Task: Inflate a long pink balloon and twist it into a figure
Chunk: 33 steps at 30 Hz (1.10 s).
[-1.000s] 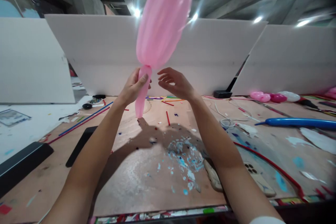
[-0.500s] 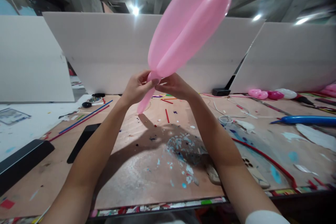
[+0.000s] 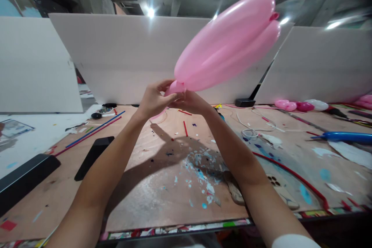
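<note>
A long pink balloon (image 3: pixel 226 46), bent into side-by-side lobes, rises from my hands and leans to the upper right. A small reddish knot shows at its far tip. My left hand (image 3: pixel 158 97) pinches the narrow neck below the lobes, thumb in front and fingers behind. Close against it, my right hand (image 3: pixel 190 102) has its fingers curled around the same neck from the right, partly hidden by my left thumb. The balloon's thin lower end hangs behind my left hand, mostly covered. Both hands are held above the wooden table (image 3: pixel 151 201).
A phone (image 3: pixel 234 190) lies under my right forearm, beside a red uninflated balloon (image 3: pixel 293 172). At right are a blue balloon (image 3: pixel 348 136) and small pink balloons (image 3: pixel 286 104). Black bars (image 3: pixel 94 157) lie at left. White panels (image 3: pixel 130 54) stand along the back.
The balloon's lobes have tipped down to the right and turned, so they lean flatter. The thin tail has gone mostly behind my left hand. Both hands keep hold of the neck.
</note>
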Tool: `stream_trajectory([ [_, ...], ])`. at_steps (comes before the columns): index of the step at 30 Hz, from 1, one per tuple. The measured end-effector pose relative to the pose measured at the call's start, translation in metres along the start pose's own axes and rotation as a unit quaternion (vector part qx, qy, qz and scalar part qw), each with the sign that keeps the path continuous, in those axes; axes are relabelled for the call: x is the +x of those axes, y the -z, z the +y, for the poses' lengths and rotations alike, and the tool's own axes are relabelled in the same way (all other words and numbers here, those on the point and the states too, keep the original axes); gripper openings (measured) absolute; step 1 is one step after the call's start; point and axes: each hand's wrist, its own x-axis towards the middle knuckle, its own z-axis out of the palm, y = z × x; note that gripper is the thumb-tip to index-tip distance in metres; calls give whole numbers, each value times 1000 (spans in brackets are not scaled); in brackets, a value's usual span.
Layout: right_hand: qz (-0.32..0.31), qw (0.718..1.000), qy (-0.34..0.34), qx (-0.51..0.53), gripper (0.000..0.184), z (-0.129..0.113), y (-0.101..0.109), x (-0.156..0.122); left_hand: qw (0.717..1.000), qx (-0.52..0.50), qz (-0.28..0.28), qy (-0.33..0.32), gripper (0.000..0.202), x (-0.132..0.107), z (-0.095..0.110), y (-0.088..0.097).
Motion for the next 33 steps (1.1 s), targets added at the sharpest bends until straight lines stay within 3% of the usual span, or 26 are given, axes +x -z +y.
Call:
stream_trajectory([
  [4, 14, 998, -9, 61, 45, 3, -3, 1, 999, 30, 11, -30, 42, 3, 0, 4],
  [9, 80, 985, 34, 147, 38, 1, 8, 2, 999, 34, -23, -24, 65, 3, -8, 10],
  [12, 145, 975, 37, 163, 36, 6, 19, 0, 996, 23, -77, 34, 59, 1, -14, 12],
  [17, 184, 965, 26, 184, 34, 17, 23, 1, 992, 75, -78, 62, 45, -1, -14, 13],
  [22, 189, 963, 44, 189, 29, 16, 16, 5, 990, 78, -67, 98, 43, -1, -10, 14],
  [33, 195, 942, 0, 272, 30, 4, 7, 5, 989, 70, -78, 107, 41, -3, -1, 15],
])
